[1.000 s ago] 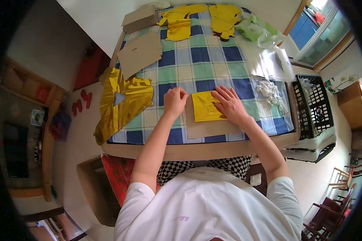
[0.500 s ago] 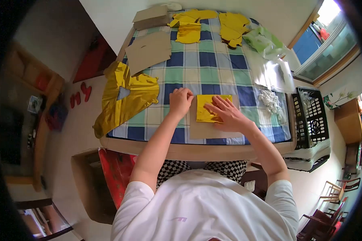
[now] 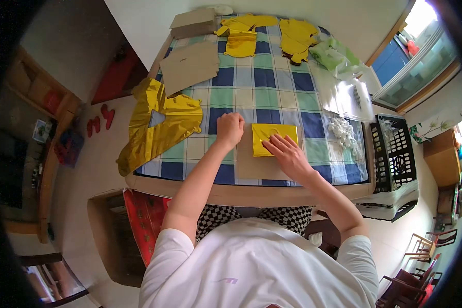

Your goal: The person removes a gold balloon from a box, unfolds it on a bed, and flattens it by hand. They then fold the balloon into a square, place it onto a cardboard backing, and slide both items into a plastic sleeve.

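Head view: right hand (image 3: 287, 154) is pressing nearly flat, fingers slightly spread, on folded gold foil (image 3: 267, 134) lying on cardboard sheet (image 3: 259, 167). Left hand (image 3: 230, 129) is curling, fingers drawn in, beside the sheet; can't tell if it's gripping anything.

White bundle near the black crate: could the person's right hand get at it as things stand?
Probably yes: the right hand rests on gold foil, with mostly flat checked cloth between it and the bundle.
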